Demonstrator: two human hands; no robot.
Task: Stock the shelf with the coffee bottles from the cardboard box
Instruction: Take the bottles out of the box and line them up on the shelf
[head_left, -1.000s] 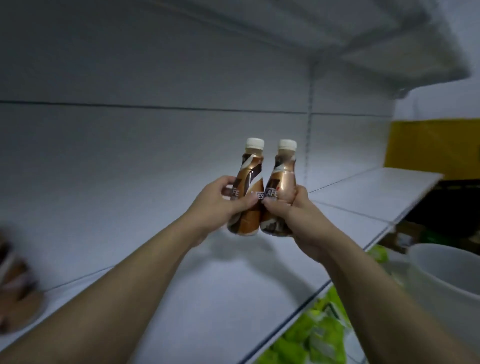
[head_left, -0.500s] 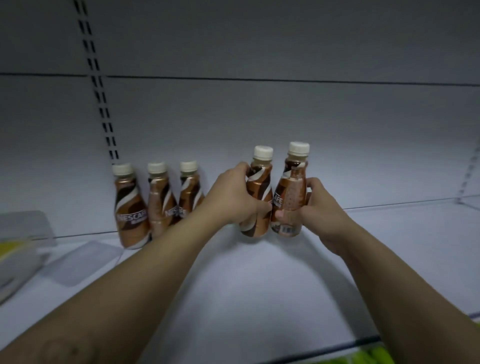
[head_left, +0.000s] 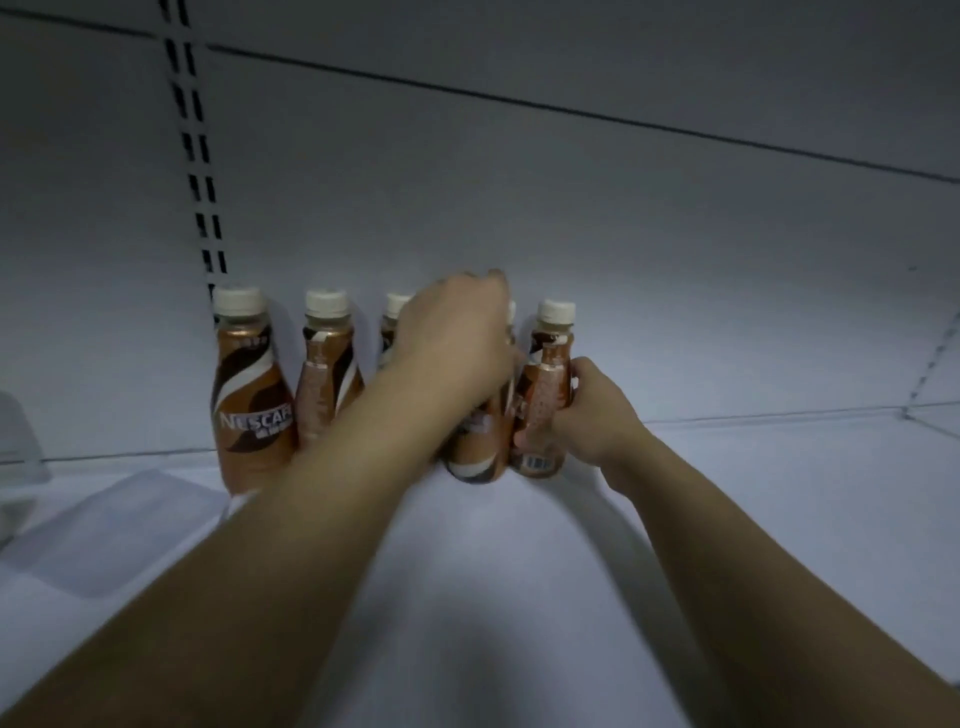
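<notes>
Both bare forearms reached forward toward twelve o'clock, the left hand (head_left: 452, 348) curled palm-down over a bottle (head_left: 475, 447), the right hand (head_left: 597, 410) at its three o'clock, fingers (head_left: 535, 434) wrapped around another bottle (head_left: 543, 410).

shelf (head_left: 519, 597): three bottles (head_left: 327, 379) rear left | two held bottles (head_left: 543, 410) just right
</notes>
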